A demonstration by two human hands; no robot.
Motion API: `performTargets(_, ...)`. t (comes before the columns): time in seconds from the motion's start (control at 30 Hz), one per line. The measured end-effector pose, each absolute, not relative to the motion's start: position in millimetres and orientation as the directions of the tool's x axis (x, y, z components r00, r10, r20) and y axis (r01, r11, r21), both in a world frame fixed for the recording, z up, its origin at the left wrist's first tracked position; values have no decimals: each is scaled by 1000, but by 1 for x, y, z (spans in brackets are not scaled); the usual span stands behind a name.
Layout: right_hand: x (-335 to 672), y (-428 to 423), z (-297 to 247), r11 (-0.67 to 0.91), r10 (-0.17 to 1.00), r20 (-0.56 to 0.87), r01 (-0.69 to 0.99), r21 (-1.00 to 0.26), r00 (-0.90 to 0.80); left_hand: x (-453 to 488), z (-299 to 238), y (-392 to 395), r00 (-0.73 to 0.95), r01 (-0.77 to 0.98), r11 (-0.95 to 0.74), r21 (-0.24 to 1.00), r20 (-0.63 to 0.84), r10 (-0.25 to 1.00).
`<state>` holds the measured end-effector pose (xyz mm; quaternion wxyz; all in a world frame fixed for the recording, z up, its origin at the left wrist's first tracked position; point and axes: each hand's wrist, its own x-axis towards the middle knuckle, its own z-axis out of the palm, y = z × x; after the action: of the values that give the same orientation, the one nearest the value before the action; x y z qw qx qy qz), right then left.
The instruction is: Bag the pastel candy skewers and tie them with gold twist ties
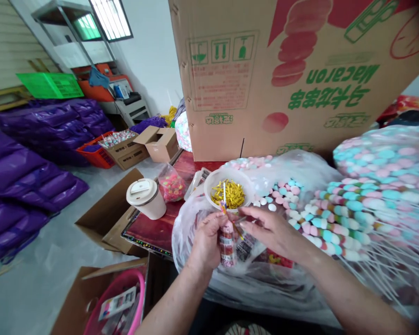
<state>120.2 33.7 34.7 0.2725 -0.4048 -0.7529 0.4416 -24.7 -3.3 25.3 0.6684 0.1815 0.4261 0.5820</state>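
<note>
My left hand (207,239) is closed around a wrapped candy skewer (227,249), a clear printed sleeve with its stick pointing up. The sleeve is gathered at the neck between my two hands. My right hand (270,228) reaches in from the right, its fingertips pinching at that neck, where a thin gold twist tie (236,231) shows. Just beyond the hands stands a white bowl (211,179) of gold twist ties (233,195). Printed plastic sleeves (246,246) lie beneath my right hand, partly hidden by it.
Pink, blue and white candy skewers (338,223) are piled at right, sticks toward me. A large carton (226,93) blocks the back. A lidded cup (146,200) and a bag of pink candies (172,183) stand left. Below is a pink basin (139,284) in a box.
</note>
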Motion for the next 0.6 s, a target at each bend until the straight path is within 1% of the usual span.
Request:
performTargets(0.07,114,28,32,60,874,-47,203,-977,-483,-20,25,-5,-90,-600,230,767,-349,933)
performTargets(0.1,110,25,29,-63,880,-114,125,-990,-461,-19,25,-6,-108,-586,226,778,-351,930)
performTargets(0.17,101,18,20,-260,881,-232,-13,-965,-411,-16,24,-8,-123,-546,235,804,-354,927)
performTargets(0.23,95,12,11,-373,870,-308,-107,-922,-386,-14,23,-10,-111,-495,254,831,-351,930)
performTargets(0.3,94,9,5,-418,863,-335,-164,-894,-378,-12,22,-12,-98,-465,262,846,-343,934)
performTargets(0.37,98,9,2,-386,881,-312,-159,-909,-357,-10,21,-12,-72,-473,271,839,-343,937)
performTargets(0.47,115,12,5,-191,942,-182,-5,-982,-282,-11,22,-12,-81,-481,274,833,-354,932)
performTargets(0.53,129,13,11,-43,970,-74,136,-990,-233,-13,22,-12,-100,-410,333,849,-405,909)
performTargets(0.6,139,13,20,89,959,18,239,-967,-282,-15,22,-12,-91,-284,407,868,-447,890)
